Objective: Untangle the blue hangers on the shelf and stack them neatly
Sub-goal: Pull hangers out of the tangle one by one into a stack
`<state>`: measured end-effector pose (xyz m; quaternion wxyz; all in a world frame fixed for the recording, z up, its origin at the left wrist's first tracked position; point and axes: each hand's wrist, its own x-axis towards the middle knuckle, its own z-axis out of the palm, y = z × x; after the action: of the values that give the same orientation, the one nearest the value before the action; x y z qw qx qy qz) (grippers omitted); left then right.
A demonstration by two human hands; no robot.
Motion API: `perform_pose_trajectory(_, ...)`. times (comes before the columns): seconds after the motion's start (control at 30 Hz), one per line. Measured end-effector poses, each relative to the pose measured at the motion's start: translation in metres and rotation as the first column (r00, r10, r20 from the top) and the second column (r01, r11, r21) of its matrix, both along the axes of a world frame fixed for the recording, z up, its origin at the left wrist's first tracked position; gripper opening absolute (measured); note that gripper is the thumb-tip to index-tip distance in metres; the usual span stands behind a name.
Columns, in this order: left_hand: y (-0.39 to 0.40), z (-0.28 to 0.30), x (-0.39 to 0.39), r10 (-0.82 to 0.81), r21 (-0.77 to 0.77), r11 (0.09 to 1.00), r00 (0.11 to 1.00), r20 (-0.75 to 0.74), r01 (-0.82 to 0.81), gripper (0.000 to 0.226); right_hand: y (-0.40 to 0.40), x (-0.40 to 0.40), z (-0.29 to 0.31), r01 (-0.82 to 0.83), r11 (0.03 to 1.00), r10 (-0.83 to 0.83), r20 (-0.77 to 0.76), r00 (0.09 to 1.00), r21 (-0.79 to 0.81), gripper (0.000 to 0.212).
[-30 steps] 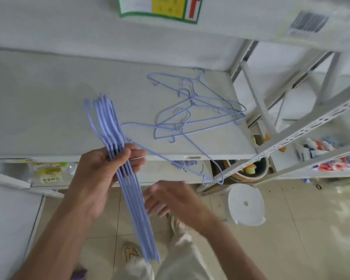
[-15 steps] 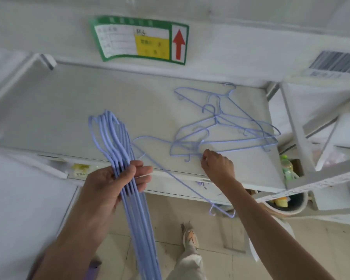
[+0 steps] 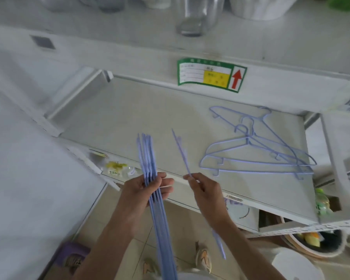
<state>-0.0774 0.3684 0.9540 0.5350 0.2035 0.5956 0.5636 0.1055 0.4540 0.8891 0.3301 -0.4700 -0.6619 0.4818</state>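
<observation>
My left hand (image 3: 143,190) grips a stack of several blue wire hangers (image 3: 150,158), held edge-on and upright in front of the shelf edge. My right hand (image 3: 204,188) holds a single blue hanger (image 3: 181,152) edge-on, a little to the right of the stack and apart from it. A tangle of blue hangers (image 3: 257,150) lies flat on the white shelf (image 3: 150,114), toward its right end, beyond my right hand.
The shelf above carries a green and yellow label (image 3: 210,74) with a red arrow. A shelf upright (image 3: 331,158) stands at the right. Below are a bowl with objects (image 3: 315,241), a white round thing (image 3: 297,267), a purple item (image 3: 71,257) and my shoes on a tiled floor.
My right hand reached to the tangle on the shelf, took one hanger out of it and brought it back beside the stack. The view has tilted up and left.
</observation>
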Motion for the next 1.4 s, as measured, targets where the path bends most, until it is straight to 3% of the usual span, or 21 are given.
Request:
perform_pose_trajectory(0.13, 0.003, -0.001, -0.006, -0.001, -0.041, 0.999, 0.999, -0.045, -0.001, 0.021, -0.036, -0.031, 0.016, -0.037, 0.993, 0.029, 0.076, 0.997, 0.113, 0.024)
perform_pose_trajectory(0.3, 0.004, -0.001, -0.021, -0.058, -0.096, 0.995, 0.981, -0.184, 0.040, 0.020, -0.060, -0.057, 0.023, -0.071, 0.994, 0.058, 0.160, 0.985, 0.078, 0.025)
perform_pose_trajectory(0.43, 0.001, -0.003, -0.021, -0.101, -0.076, 0.993, 0.980, -0.169, 0.089, 0.014, -0.066, -0.074, 0.021, -0.063, 0.992, 0.048, 0.140, 0.989, 0.105, 0.015)
perform_pose_trajectory(0.53, -0.002, -0.009, -0.019, -0.092, -0.082, 0.993, 0.988, -0.121, 0.083, 0.018, -0.064, -0.072, 0.020, -0.101, 0.979, 0.045, 0.297, 0.954, 0.177, 0.019)
perform_pose_trajectory(0.6, -0.005, -0.014, -0.017, -0.095, -0.031, 0.995, 0.995, -0.034, 0.094, 0.022, -0.066, -0.066, 0.021, -0.128, 0.987, 0.085, 0.351, 0.932, 0.101, 0.024)
perform_pose_trajectory(0.67, -0.005, -0.015, -0.011, -0.085, 0.029, 0.996, 0.996, 0.019, 0.085, 0.022, -0.070, -0.067, 0.026, -0.086, 0.982, 0.111, 0.147, 0.983, -0.167, 0.025)
perform_pose_trajectory(0.73, -0.001, -0.014, -0.002, -0.066, 0.063, 0.996, 0.997, 0.049, 0.063, 0.025, -0.077, -0.070, 0.033, -0.108, 0.887, 0.045, -0.150, 0.988, -0.448, 0.033)
perform_pose_trajectory(0.8, 0.003, -0.016, 0.007, -0.032, 0.087, 0.996, 0.998, 0.058, 0.027, 0.026, -0.080, -0.064, 0.037, -0.163, 0.808, 0.007, -0.267, 0.964, -0.566, 0.032)
perform_pose_trajectory(0.93, 0.004, -0.029, 0.012, -0.046, 0.136, 0.990, 0.998, 0.045, 0.040, 0.023, -0.093, -0.030, 0.034, -0.268, 0.704, 0.074, -0.308, 0.949, -0.657, 0.043)
perform_pose_trajectory(1.03, 0.008, -0.041, 0.011, -0.220, 0.142, 0.970, 0.958, 0.183, 0.196, 0.031, -0.110, -0.011, 0.030, -0.263, 0.713, 0.009, -0.366, 0.930, -0.650, 0.041)
perform_pose_trajectory(1.13, 0.016, -0.046, 0.017, -0.386, 0.097, 0.921, 0.862, 0.328, 0.376, 0.034, -0.123, 0.003, 0.024, -0.184, 0.734, -0.053, -0.325, 0.944, -0.654, 0.040)
perform_pose_trajectory(1.27, 0.029, -0.043, 0.036, -0.521, 0.055, 0.854, 0.851, 0.069, 0.518, 0.029, -0.129, 0.025, 0.024, -0.173, 0.705, -0.122, -0.358, 0.926, -0.688, 0.043)
perform_pose_trajectory(1.4, 0.036, -0.025, 0.070, -0.405, 0.069, 0.910, 0.912, -0.069, 0.409, 0.019, -0.116, 0.046, 0.036, -0.245, 0.678, -0.121, -0.434, 0.893, -0.693, 0.043)
